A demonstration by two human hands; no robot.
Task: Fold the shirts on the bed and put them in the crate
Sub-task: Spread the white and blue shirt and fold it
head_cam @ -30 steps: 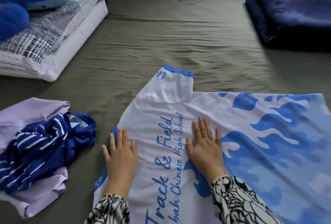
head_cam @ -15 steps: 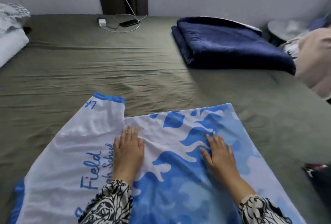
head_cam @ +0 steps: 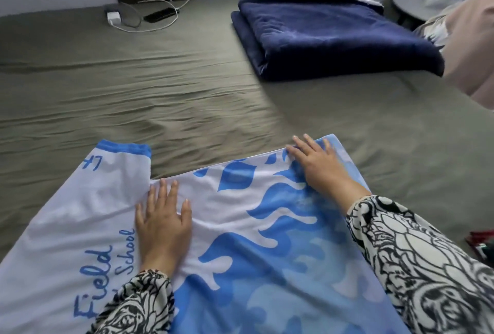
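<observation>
The shirt (head_cam: 240, 226) is pressed flat on the bed (head_cam: 187, 93) under the open left hand (head_cam: 163, 224) and open right hand (head_cam: 318, 165), nothing gripped; creases should be swept outward past the fingertips before any fold is made.

navy blanket (head_cam: 331, 37), charger (head_cam: 113, 17), perhaps phone (head_cam: 159, 15)

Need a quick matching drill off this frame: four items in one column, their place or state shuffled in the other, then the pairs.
Column 1
1. left hand
2. right hand
3. navy blanket
4. white charger

Column 2
A. folded, at the far right of the bed
B. flat on the track and field shirt near the sleeve seam
C. by the wall, with cable attached
D. at the shirt's far hem corner

Pairs: 1-B, 2-D, 3-A, 4-C
</observation>
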